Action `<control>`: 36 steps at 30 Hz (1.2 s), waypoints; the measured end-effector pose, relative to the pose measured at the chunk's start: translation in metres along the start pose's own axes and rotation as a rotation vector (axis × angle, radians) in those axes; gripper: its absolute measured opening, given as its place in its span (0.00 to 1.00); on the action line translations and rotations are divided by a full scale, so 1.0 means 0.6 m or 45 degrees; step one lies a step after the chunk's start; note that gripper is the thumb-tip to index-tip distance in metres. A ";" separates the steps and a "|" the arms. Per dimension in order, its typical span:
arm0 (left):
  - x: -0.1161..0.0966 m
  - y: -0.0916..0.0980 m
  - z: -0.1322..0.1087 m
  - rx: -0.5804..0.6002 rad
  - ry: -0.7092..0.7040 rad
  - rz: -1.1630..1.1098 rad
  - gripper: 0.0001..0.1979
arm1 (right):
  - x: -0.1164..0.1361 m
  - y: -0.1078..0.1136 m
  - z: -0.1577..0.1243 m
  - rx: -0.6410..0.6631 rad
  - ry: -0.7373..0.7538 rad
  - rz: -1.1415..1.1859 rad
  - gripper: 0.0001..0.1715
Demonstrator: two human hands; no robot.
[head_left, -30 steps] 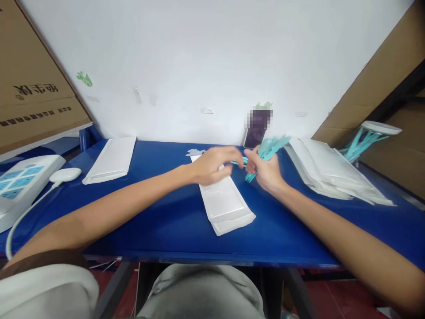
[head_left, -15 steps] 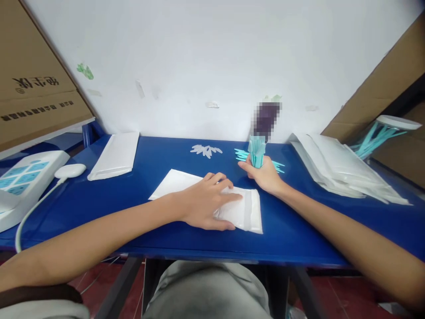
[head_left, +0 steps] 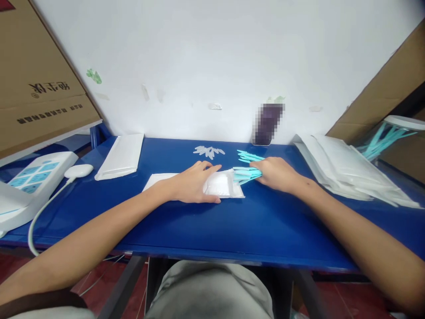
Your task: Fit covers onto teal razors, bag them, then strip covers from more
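Note:
A white padded envelope (head_left: 226, 189) lies across the middle of the blue table. My left hand (head_left: 191, 182) grips it, with thumb and fingers on either side of its bulging right end. In my right hand (head_left: 277, 173) is a bundle of slim turquoise sticks (head_left: 245, 174), held almost level. Their left tips are at the envelope's right end; whether any are inside I cannot tell. More turquoise sticks (head_left: 248, 156) lie loose just behind that hand. Small whitish translucent strips (head_left: 208, 151) are fanned out on the table behind the envelope.
Another white envelope (head_left: 120, 156) lies at the back left, beside a power strip (head_left: 36, 177) with a white charger (head_left: 79, 171). A stack of white envelopes (head_left: 352, 164) and a clear jar of turquoise sticks (head_left: 388, 137) stand right. A pixelated dark object (head_left: 267, 125) leans on the wall.
My right hand has turned the turquoise bundle from upright to nearly level and brought it to the envelope's right end. The envelope has shifted slightly back, and its right end now bulges under my left hand.

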State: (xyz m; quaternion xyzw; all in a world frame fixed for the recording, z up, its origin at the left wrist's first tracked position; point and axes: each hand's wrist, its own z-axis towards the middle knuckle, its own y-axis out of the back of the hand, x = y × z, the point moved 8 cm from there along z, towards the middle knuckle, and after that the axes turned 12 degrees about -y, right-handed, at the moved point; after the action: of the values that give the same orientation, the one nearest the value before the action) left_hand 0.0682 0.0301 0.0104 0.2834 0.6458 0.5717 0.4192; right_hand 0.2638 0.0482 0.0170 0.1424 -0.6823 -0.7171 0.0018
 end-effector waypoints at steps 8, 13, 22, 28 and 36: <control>-0.005 0.010 0.008 -0.190 -0.068 0.104 0.44 | 0.022 -0.003 -0.008 0.018 -0.015 -0.218 0.12; -0.027 0.010 0.012 -0.259 -0.140 0.071 0.43 | 0.070 0.038 -0.022 -0.043 0.060 -0.311 0.16; -0.031 0.032 0.006 -0.268 0.043 0.211 0.51 | 0.082 0.086 -0.049 0.012 0.091 -0.311 0.11; -0.048 0.016 0.020 -0.163 0.042 0.030 0.41 | 0.129 0.095 -0.051 0.242 0.216 -0.139 0.07; -0.015 0.087 0.008 -0.217 0.003 -0.561 0.22 | 0.176 0.244 -0.023 -0.081 0.230 -0.241 0.10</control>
State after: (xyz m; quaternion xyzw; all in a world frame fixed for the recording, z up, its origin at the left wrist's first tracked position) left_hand 0.0707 0.0343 0.0633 0.0983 0.6419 0.5192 0.5557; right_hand 0.1375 0.0035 0.1384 0.2701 -0.6397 -0.7197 0.0002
